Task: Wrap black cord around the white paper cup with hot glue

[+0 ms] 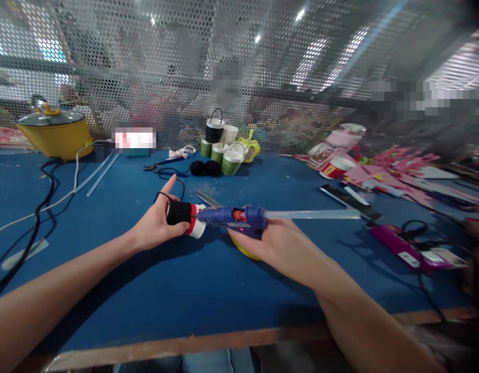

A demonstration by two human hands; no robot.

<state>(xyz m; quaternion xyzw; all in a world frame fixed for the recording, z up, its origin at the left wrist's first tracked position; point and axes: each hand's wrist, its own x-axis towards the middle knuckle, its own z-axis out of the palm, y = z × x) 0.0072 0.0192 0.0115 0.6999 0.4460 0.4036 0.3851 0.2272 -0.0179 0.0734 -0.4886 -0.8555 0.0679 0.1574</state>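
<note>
My left hand [157, 223] grips a small paper cup [198, 224] lying on its side, white and red at one end and wrapped in black cord [178, 213] at the other. The index finger points up, with a strand of the cord looping by it. In my right hand [280, 243] is a blue glue gun [223, 216], a long clear glue stick jutting from its rear. Its nozzle end is at the cup; whether it touches I cannot tell. A small red light shows on the gun. Behind it lie scissors [208, 198], and something yellow [245, 246] is partly hidden under my right hand.
Several wrapped cups [231, 161] stand at the back beside black yarn balls [205, 168] and pliers [156, 168]. A yellow pot [56, 135] and cables occupy the left. On the right are pink cut pieces [394, 178] and a purple box [398, 246]. A perforated metal screen rises behind.
</note>
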